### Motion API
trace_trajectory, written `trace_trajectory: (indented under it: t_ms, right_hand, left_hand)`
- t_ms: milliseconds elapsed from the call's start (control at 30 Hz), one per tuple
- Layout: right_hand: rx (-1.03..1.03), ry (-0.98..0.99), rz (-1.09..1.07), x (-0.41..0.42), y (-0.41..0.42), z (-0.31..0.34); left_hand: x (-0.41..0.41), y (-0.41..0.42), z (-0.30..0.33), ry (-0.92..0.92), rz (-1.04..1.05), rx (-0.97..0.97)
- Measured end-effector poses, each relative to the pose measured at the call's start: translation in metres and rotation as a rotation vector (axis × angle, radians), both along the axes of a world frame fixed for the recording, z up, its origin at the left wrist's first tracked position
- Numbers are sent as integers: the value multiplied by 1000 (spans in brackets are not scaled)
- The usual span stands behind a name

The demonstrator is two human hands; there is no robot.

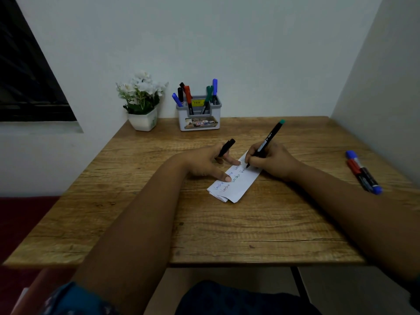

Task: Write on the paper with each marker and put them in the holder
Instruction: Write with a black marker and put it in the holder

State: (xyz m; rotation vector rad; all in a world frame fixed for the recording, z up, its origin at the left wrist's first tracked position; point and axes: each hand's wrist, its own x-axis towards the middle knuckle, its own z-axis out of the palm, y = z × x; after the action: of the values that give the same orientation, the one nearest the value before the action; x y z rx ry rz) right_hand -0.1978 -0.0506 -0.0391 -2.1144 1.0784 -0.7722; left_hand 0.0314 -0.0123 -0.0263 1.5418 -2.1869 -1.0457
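A folded white paper (236, 185) with handwritten words lies in the middle of the wooden table (204, 223). My right hand (270, 161) grips a black marker with a green end (267, 140), its tip touching the paper. My left hand (209, 163) presses the paper's left edge with thumb and a finger while holding a black cap (227, 147) between its fingers. A grey and white holder (199, 119) stands at the back of the table with several markers (188, 98) upright in it.
A white pot of white flowers (142, 101) stands left of the holder. A blue marker and a red marker (362, 171) lie side by side near the table's right edge. Walls close in behind and on the right.
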Motion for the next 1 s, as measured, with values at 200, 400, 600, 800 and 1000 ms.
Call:
trace_trajectory:
  t_ms: [200,400,600,800,1000]
  right_hand:
    - [-25,-23,-52,1,2,-1]
    - [-3,-34,-70,1,2,-1]
    - [-17,-10,-65,1,3,1]
    - [18,-92,-77,1,1,-1]
    - [61,-57,-34,1,1,-1]
  left_hand:
    - [0,-1,-1,19,3,16]
    - [1,-3,-2,3,-9,11]
    - [2,-3,-2,7,-7,10]
    - [1,0,-1,-8,-1,8]
    - [1,-2,-1,-32,2,13]
